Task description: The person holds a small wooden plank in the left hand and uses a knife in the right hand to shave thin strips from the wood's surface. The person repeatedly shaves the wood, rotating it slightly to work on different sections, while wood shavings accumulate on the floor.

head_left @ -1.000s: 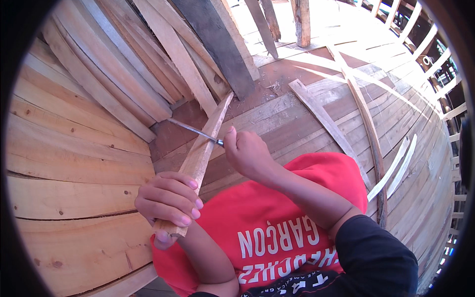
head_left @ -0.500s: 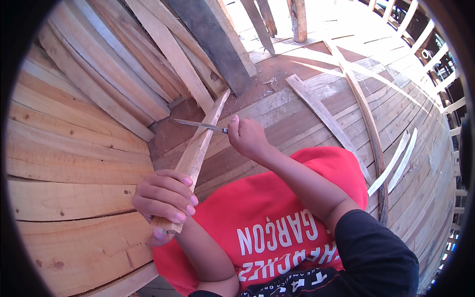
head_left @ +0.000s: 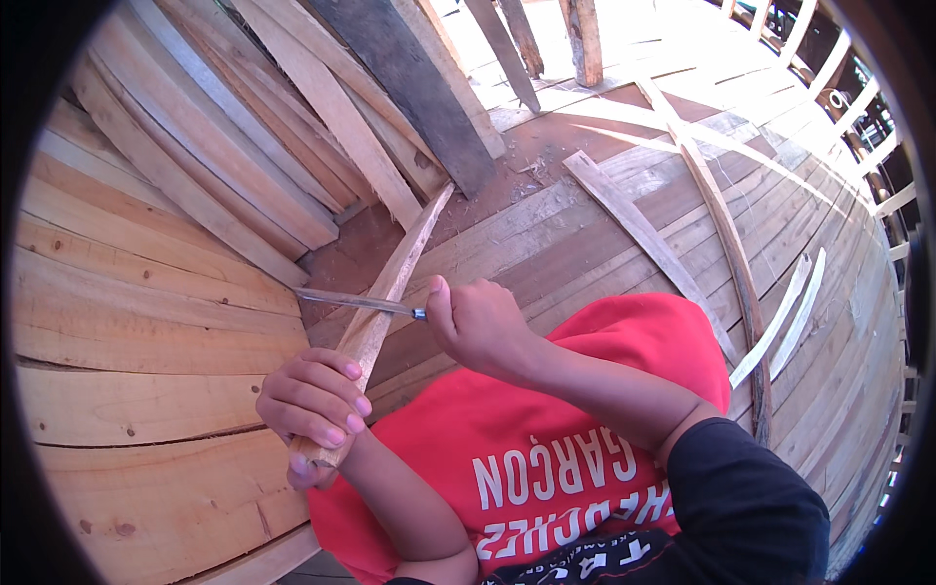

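My left hand (head_left: 314, 402) is wrapped round the near end of a long, narrow wooden stick (head_left: 402, 255), which slopes away from me toward the leaning boards. My right hand (head_left: 483, 327) is closed round the handle of a knife (head_left: 336, 298); most of the handle is hidden in the fist. The knife's thin blade lies across the stick about midway along and points left. Pale, freshly cut wood shows on the stick's upper face. A red cloth or garment with white lettering (head_left: 409, 429) covers my lap under both forearms.
A plank wall (head_left: 146, 400) stands close on my left. Several boards (head_left: 322, 117) lean at the far left, beside a dark post (head_left: 419, 97). Long wood strips (head_left: 639, 224) and two pale curved pieces (head_left: 804, 302) lie on the plank floor to the right. Shavings (head_left: 534, 171) are scattered near the post.
The knife and my right hand have slid along the stick toward me and slightly left. My left hand has shifted slightly down and keeps its hold on the stick.
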The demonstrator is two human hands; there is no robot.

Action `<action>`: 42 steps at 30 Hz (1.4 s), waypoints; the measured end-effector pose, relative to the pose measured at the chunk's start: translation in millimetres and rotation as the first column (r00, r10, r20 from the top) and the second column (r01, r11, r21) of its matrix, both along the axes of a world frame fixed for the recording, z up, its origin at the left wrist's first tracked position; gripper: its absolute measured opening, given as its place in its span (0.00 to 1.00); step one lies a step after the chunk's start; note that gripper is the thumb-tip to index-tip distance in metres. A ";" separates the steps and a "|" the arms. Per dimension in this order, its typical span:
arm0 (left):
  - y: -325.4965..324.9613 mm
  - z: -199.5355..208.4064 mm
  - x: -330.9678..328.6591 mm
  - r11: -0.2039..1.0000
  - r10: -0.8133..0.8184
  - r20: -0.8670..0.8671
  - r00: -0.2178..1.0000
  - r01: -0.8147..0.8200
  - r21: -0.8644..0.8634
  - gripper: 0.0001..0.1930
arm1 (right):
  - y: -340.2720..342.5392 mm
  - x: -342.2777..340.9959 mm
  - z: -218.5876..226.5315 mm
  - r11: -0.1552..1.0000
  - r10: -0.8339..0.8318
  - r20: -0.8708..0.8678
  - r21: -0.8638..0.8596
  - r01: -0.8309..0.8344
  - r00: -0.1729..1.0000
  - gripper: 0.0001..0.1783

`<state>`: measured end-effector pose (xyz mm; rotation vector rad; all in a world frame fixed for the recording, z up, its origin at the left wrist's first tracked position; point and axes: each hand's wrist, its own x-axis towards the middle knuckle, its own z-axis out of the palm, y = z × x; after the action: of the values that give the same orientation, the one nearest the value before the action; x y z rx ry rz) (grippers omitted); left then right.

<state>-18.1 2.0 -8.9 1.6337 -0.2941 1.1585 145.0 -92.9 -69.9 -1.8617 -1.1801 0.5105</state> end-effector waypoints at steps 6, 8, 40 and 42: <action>-5.6 4.5 13.5 0.999 -0.035 -0.017 0.999 0.035 0.020 0.16 | 29.9 34.9 -54.6 0.973 -0.218 -0.043 0.069 0.220 0.975 0.33; -3.4 1.6 4.8 1.000 -0.007 -0.007 1.000 0.007 -0.008 0.16 | 19.9 13.3 -32.3 0.975 -0.220 -0.075 -0.040 0.218 0.973 0.33; 16.1 4.5 1.3 0.960 -0.244 -0.064 0.968 0.250 0.126 0.16 | 4.7 22.1 16.9 0.987 -0.019 -0.025 -0.157 0.015 1.000 0.32; 18.6 5.2 1.2 0.954 -0.262 -0.075 0.962 0.270 0.130 0.16 | 4.7 24.7 12.4 0.986 -0.021 -0.049 -0.167 0.012 0.999 0.32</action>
<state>-16.9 20.6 -3.7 1.6848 -0.5525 0.9018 169.6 -88.2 -57.5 -1.9860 -1.1161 0.6609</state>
